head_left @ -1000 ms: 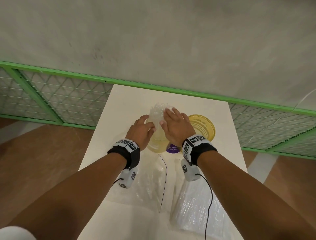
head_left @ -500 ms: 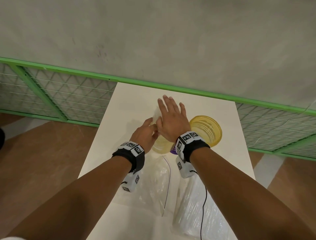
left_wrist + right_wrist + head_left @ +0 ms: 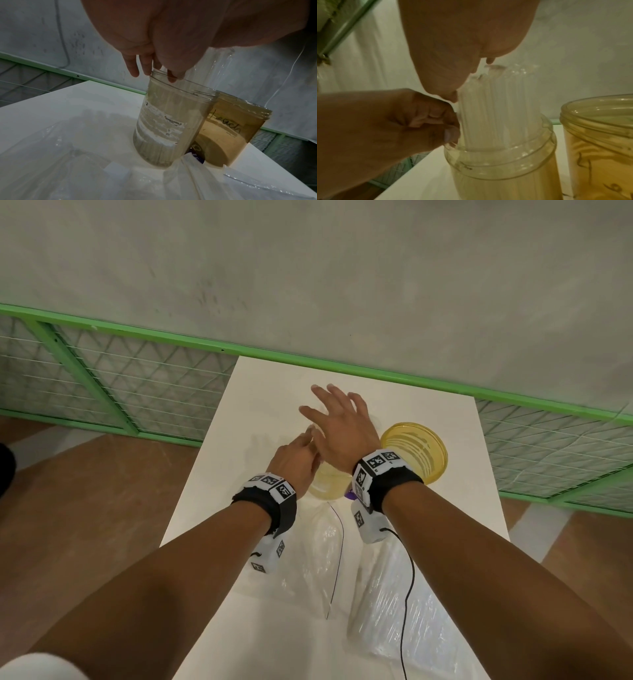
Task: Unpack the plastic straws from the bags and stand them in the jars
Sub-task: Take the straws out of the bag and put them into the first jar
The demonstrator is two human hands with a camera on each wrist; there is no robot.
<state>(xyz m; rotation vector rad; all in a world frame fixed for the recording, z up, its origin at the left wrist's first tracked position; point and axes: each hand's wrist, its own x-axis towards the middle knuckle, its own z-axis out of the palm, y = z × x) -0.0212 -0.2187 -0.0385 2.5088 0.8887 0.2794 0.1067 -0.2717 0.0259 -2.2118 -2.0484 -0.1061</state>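
A bundle of clear plastic straws (image 3: 498,108) stands in a clear jar (image 3: 501,162) on the white table (image 3: 267,412). My right hand (image 3: 339,422) lies flat over the straw tops, fingers spread. Lower down, my left hand (image 3: 298,460) has curled fingers and thumb (image 3: 452,135) pinching the bundle's left side at the jar's mouth. In the head view the hands hide the straws, and only the jar's base (image 3: 325,487) shows. In the left wrist view the fingertips (image 3: 142,67) reach the jar's rim (image 3: 171,86).
A second, yellow jar (image 3: 414,450) stands just right of the first, holding nothing. Two clear plastic bags lie near me, one flat (image 3: 322,546) and one bulging with straws (image 3: 404,611). A green mesh fence (image 3: 137,385) and a grey wall run behind the table.
My right hand has left the bundle's side and spread flat over its top. My left hand has slid down to the jar's mouth. The straws stand lower in the jar.
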